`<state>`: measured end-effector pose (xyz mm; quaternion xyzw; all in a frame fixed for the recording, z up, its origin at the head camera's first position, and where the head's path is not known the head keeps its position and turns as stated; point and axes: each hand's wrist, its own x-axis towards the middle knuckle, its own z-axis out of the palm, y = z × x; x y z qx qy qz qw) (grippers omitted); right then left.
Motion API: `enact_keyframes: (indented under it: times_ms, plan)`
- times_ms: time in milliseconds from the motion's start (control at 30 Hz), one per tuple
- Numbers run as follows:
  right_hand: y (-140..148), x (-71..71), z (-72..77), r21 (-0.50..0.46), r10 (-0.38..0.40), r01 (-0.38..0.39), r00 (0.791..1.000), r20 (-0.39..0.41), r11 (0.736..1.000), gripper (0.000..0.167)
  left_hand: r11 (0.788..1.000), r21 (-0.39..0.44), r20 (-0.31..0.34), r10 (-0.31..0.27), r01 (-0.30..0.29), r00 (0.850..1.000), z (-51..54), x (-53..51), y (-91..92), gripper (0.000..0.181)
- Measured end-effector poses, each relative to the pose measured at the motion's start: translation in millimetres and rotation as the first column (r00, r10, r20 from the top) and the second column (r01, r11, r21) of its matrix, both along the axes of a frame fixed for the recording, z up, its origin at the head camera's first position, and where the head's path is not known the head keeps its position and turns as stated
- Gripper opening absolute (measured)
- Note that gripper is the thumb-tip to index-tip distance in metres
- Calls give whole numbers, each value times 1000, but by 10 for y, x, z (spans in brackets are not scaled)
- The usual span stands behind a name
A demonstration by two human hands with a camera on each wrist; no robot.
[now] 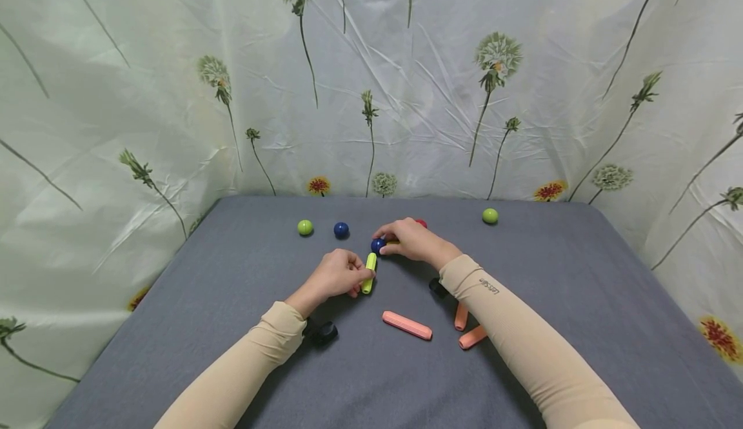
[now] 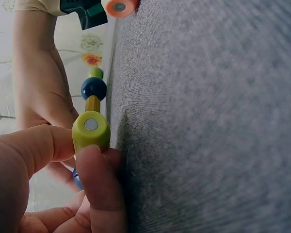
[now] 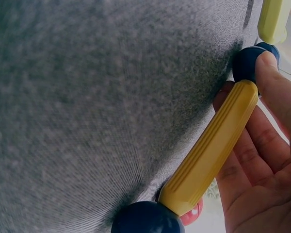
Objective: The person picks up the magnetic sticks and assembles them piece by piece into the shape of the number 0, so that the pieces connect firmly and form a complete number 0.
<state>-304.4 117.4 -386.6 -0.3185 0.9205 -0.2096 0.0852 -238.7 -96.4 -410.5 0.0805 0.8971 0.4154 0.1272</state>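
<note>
My left hand (image 1: pixel 335 274) pinches a lime-yellow ribbed magnetic rod (image 1: pixel 368 279) between thumb and fingers. A round metal disc shows in the rod's near end in the left wrist view. My right hand (image 1: pixel 416 240) holds a dark blue ball (image 1: pixel 378 246) with thumb and fingertips, just beyond the lime rod's far end. Whether rod and ball touch, I cannot tell. From that ball a yellow ribbed rod (image 3: pixel 208 148) runs under the right palm to a second blue ball (image 3: pixel 148 219). A red ball (image 1: pixel 421 223) lies behind the right hand, mostly hidden.
Another blue ball (image 1: pixel 341 230) and a green ball (image 1: pixel 304 227) lie at the back left; a second green ball (image 1: pixel 490 216) is back right. Coral rods (image 1: pixel 407 325) lie in front, partly beneath the right forearm. A flowered curtain (image 1: pixel 383 93) borders the grey table (image 1: pixel 232 287).
</note>
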Motion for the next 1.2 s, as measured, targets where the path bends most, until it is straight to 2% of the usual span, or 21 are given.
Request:
enact_keyframes:
  times_ms: [800,1200]
  plan:
    - [-5,3,-16,-4,3,-3,1000,-10,1000,34,1000,15,-7,14,-14,1000,1,-19,38,21]
    - [4,12,0,-1,7,-7,1000,-12,1000,34,1000,26,-7,2,-2,1000,-6,-24,44,21]
